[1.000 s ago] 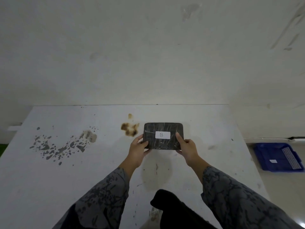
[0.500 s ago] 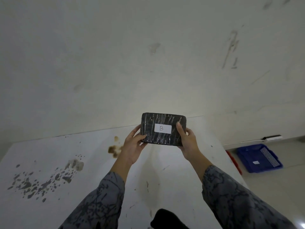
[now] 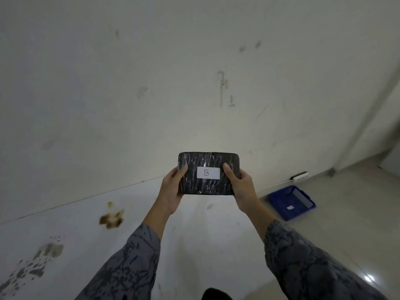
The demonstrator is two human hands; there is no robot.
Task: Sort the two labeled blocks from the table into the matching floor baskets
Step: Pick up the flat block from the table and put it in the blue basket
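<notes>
Since a second ago the block (image 3: 208,173) has risen off the table (image 3: 194,234) and now sits higher, in front of the wall. In the head view, the left hand (image 3: 172,191) and right hand (image 3: 242,189) clasp its short ends, thumbs on the face beside the white "B" label (image 3: 208,172). To the right, on the floor, a blue basket (image 3: 291,202) lies well apart from the block.

White label (image 3: 208,172) reading "B", on black block (image 3: 209,185)
</notes>
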